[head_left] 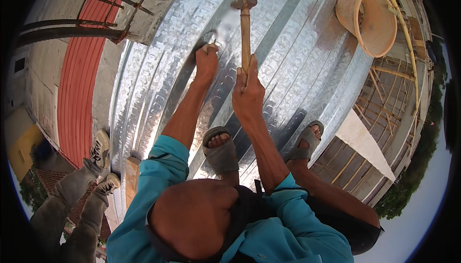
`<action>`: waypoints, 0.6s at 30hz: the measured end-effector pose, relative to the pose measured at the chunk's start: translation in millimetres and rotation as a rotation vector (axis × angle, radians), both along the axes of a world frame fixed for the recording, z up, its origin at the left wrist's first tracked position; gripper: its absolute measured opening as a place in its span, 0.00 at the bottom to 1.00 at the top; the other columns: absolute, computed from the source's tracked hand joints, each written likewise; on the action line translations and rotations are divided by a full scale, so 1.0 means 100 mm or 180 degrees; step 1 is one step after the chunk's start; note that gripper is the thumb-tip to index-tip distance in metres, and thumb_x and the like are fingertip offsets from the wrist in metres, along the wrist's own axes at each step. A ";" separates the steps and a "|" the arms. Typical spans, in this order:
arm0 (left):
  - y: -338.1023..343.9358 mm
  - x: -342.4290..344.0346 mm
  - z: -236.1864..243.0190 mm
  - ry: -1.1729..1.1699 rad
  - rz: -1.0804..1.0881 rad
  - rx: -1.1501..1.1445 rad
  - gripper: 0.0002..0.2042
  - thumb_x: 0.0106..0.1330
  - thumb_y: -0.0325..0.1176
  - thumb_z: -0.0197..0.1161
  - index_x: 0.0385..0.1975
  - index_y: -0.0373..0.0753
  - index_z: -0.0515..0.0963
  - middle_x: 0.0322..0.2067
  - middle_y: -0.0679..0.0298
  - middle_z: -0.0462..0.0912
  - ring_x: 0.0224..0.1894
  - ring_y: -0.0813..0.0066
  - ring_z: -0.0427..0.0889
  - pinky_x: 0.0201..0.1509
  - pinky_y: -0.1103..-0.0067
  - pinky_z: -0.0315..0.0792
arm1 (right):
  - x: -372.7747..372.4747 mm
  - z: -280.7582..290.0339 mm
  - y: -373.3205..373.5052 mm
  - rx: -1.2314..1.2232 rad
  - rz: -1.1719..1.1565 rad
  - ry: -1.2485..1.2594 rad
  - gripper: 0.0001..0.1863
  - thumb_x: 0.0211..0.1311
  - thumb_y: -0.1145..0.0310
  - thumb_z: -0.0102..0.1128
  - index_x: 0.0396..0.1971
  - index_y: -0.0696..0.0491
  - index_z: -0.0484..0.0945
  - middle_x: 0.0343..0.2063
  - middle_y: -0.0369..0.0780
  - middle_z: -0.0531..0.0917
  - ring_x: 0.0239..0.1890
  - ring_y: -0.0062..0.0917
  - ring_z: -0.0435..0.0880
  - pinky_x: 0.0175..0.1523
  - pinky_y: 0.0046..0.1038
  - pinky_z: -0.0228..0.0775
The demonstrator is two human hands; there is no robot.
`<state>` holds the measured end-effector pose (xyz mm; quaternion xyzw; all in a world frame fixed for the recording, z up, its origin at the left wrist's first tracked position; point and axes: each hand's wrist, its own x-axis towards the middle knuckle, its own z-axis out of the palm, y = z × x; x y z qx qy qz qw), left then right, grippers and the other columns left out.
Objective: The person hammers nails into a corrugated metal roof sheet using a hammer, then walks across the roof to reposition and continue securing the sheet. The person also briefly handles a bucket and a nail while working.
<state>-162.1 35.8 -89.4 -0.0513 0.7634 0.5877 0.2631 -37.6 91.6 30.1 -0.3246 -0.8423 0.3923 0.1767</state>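
Observation:
My right hand (248, 97) is wrapped round the wooden handle of a hammer (245, 37). Its rusty head points away from me, raised over ribbed, shiny metal decking (293, 47). To the left of it, my left hand (207, 64) is closed, thumb and fingers pinching a small thin nail (215, 41) close to the decking. The hammer head is apart from the nail, farther off and to the right. Glare on the metal blurs the spot around the nail's tip.
A tipped orange-brown bucket (377, 20) lies at the far right. Dark rebar (72, 30) juts in at the far left, above a red ribbed sheet (81, 80). Another person's shoes (101, 148) stand at the left edge. Bamboo framing (384, 95) lies beyond the right edge.

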 end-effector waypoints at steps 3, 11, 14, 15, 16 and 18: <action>-0.02 0.07 0.02 0.0016 0.0019 0.0065 0.15 0.70 0.33 0.49 0.26 0.30 0.76 0.19 0.66 0.72 0.24 0.79 0.67 0.29 0.75 0.62 | 0.11 0.02 -0.03 -0.0025 -0.0403 0.0450 0.29 0.68 0.73 0.53 0.67 0.61 0.56 0.32 0.59 0.81 0.25 0.50 0.83 0.25 0.40 0.73; -0.02 0.02 0.02 0.0056 -0.0054 0.0187 0.14 0.70 0.34 0.50 0.26 0.32 0.76 0.18 0.67 0.72 0.22 0.78 0.68 0.28 0.76 0.62 | 0.01 -0.08 -0.01 -0.0013 -0.0065 -0.0089 0.30 0.65 0.76 0.55 0.66 0.63 0.57 0.36 0.62 0.81 0.28 0.51 0.84 0.27 0.40 0.77; -0.04 0.12 0.09 0.0958 -0.0687 -0.1008 0.15 0.70 0.35 0.49 0.29 0.32 0.78 0.22 0.54 0.79 0.26 0.58 0.78 0.33 0.65 0.69 | 0.11 0.01 0.09 -0.0093 -0.0381 -0.0053 0.29 0.66 0.76 0.55 0.66 0.61 0.59 0.30 0.58 0.81 0.26 0.46 0.84 0.25 0.36 0.74; -0.04 0.16 0.11 0.1357 -0.0986 -0.1568 0.15 0.71 0.36 0.49 0.30 0.32 0.78 0.24 0.49 0.81 0.28 0.51 0.81 0.35 0.61 0.71 | 0.12 0.02 0.10 -0.0092 -0.0345 -0.0008 0.29 0.66 0.76 0.55 0.65 0.62 0.60 0.29 0.57 0.81 0.26 0.45 0.84 0.26 0.36 0.73; -0.04 0.19 0.12 0.1255 -0.0838 -0.1463 0.15 0.71 0.36 0.49 0.31 0.32 0.79 0.26 0.47 0.81 0.31 0.46 0.81 0.38 0.58 0.71 | 0.13 0.03 0.10 -0.0097 -0.0312 0.0031 0.28 0.67 0.75 0.55 0.65 0.62 0.60 0.28 0.56 0.81 0.25 0.44 0.84 0.26 0.36 0.73; -0.05 0.22 0.14 0.0975 -0.0681 -0.1237 0.15 0.71 0.36 0.49 0.33 0.32 0.79 0.30 0.42 0.82 0.37 0.38 0.80 0.43 0.53 0.70 | 0.13 0.00 0.08 -0.0136 -0.0269 -0.0011 0.27 0.67 0.74 0.55 0.64 0.62 0.61 0.27 0.55 0.81 0.25 0.42 0.85 0.26 0.36 0.72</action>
